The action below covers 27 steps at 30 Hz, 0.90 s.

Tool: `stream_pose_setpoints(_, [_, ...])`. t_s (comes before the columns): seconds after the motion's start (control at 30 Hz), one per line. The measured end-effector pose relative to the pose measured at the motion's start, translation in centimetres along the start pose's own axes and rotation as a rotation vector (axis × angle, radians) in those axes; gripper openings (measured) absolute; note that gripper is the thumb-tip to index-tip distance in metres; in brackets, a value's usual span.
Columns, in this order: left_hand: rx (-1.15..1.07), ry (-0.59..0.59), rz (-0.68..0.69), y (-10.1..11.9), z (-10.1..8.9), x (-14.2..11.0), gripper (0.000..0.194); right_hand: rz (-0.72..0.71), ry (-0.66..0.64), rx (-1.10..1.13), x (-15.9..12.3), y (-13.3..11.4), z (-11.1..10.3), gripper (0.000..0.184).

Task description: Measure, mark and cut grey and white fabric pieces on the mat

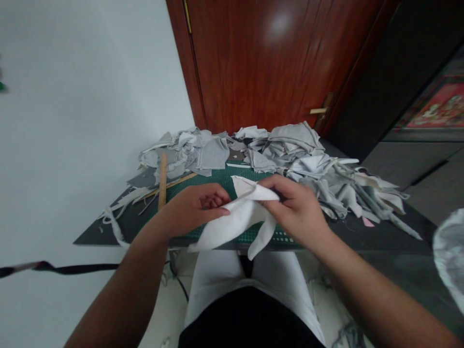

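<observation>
A white piece of fabric is held up over the front of a green cutting mat, its lower ends hanging past the table edge. My left hand pinches its left upper edge between thumb and curled fingers. On the other side, my right hand grips a folded part of the cloth, thumb in front and fingers behind. One pointed corner of the fabric stands up between the hands. The fingertips of my right hand are partly hidden by the cloth.
Piles of grey and white fabric scraps lie at the back left, with another scrap heap at the back right. A wooden ruler lies left of the mat. Behind the table stands a wooden door.
</observation>
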<state>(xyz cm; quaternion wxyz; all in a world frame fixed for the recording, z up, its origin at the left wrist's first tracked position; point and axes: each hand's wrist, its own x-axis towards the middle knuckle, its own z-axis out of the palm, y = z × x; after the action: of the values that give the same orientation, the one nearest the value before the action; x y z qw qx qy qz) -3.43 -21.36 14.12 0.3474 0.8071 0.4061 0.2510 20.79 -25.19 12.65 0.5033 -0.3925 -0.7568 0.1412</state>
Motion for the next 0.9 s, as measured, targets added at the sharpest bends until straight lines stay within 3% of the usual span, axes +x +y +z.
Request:
stream_pose_setpoints(0.1, [0.012,-0.132,-0.034,-0.7,0.1,-0.1,0.022,0.092,0.117,0.091,-0.3,-0.1,-1.7,0.013])
stream_pose_setpoints(0.2, [0.096,-0.155,0.019,-1.4,0.8,0.0,0.02,0.168,0.124,0.165,-0.6,-0.5,-2.3,0.009])
stream_pose_setpoints(0.37, [0.057,0.01,0.054,-2.8,1.3,0.3,0.015,0.248,0.149,0.292,-1.1,-1.0,-2.6,0.014])
stream_pose_setpoints(0.5, [-0.016,0.194,0.08,-3.0,0.7,0.2,0.02,0.376,0.149,0.539,-0.9,-1.5,-3.3,0.023])
stream_pose_setpoints(0.57, [-0.031,0.22,0.072,-2.8,0.2,0.0,0.022,0.474,0.123,0.667,-0.8,-1.8,-3.7,0.026])
stream_pose_setpoints(0.73, [-0.127,0.108,0.041,-3.0,-1.7,-1.0,0.025,0.613,0.081,0.826,-0.9,-2.0,-5.0,0.03])
stream_pose_setpoints(0.9, [-0.154,-0.143,0.052,-2.9,-3.6,-2.1,0.016,0.507,0.106,0.833,-1.7,-1.3,-6.1,0.026])
